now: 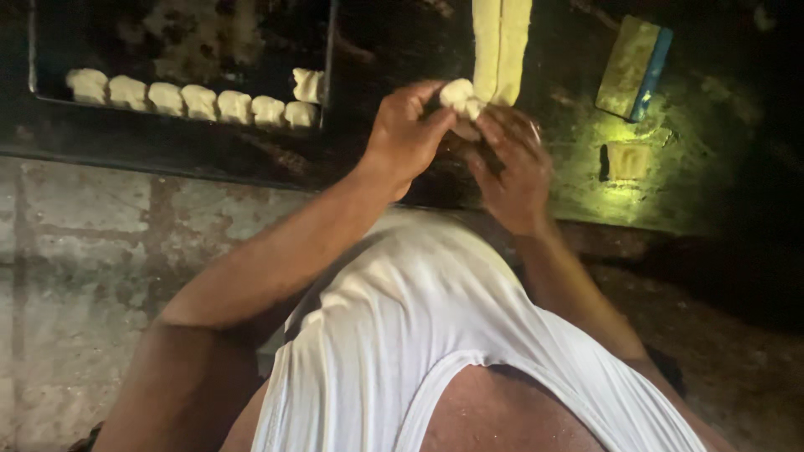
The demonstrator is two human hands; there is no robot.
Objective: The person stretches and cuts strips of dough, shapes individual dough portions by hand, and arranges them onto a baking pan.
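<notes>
My left hand (408,132) pinches a small pale lump of dough (460,95) at the near end of two long dough strips (500,46) that lie side by side on the dark worktop. My right hand (512,163) is close beside it, fingers curled under the same lump. Both hands meet at the strips' near end, above my white vest.
A dark baking tray (328,50) at the upper left holds a row of several shaped dough pieces (199,102). A yellow and blue block (634,69) and a small yellow square piece (628,161) lie on the worktop to the right. Grey stone floor shows at the left.
</notes>
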